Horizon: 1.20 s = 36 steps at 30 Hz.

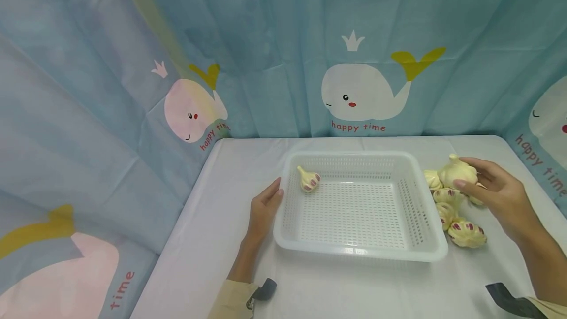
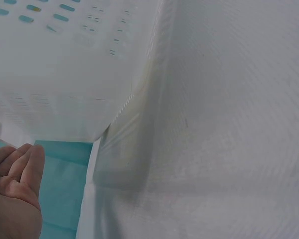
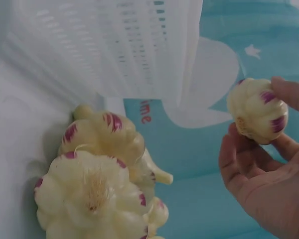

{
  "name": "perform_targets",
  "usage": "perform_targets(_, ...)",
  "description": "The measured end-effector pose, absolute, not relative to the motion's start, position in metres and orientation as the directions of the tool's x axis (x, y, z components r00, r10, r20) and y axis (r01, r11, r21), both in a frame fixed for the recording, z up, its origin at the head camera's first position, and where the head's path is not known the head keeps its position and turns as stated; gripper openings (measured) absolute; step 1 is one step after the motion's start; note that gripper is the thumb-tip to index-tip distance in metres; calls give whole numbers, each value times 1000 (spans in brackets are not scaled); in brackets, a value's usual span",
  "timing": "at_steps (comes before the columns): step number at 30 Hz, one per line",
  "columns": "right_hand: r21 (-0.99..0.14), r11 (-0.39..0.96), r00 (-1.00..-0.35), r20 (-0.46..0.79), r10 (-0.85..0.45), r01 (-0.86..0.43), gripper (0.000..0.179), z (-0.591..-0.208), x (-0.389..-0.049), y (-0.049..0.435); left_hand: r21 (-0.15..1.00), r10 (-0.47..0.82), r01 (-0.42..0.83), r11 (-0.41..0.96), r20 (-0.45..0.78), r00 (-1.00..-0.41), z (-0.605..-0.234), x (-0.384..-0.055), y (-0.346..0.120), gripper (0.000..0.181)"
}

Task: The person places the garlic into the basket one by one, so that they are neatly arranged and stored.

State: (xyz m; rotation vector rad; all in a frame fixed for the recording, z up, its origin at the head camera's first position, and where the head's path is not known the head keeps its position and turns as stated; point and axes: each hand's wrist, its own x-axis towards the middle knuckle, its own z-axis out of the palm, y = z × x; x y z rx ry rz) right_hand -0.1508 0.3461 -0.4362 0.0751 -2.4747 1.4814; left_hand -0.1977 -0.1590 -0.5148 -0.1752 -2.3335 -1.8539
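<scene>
A white plastic basket with slotted walls stands on the table, one garlic bulb lying in its far left corner. At the basket's left wall is my left hand, its fingers by the rim; the left wrist view shows this hand below the basket's rim. To the right of the basket my right hand pinches a garlic bulb between thumb and fingers, held above a pile of garlic bulbs. In the right wrist view the held bulb shows purple patches, near the piled bulbs.
A white cloth covers the table. Behind and beside it hangs a blue curtain printed with whales. The pile of several bulbs lies close along the basket's right wall.
</scene>
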Motion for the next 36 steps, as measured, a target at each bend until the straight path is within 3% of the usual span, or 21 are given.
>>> perform_targets(10,-843,503,-966,252,59,-190,59,-425,-156,333,956,1,197,219,202,-979,-515,-197,-160,48)
perform_targets(36,-882,415,-967,253,17,-224,56,-391,-169,296,959,-8,190,209,196,-981,-513,-196,-159,46)
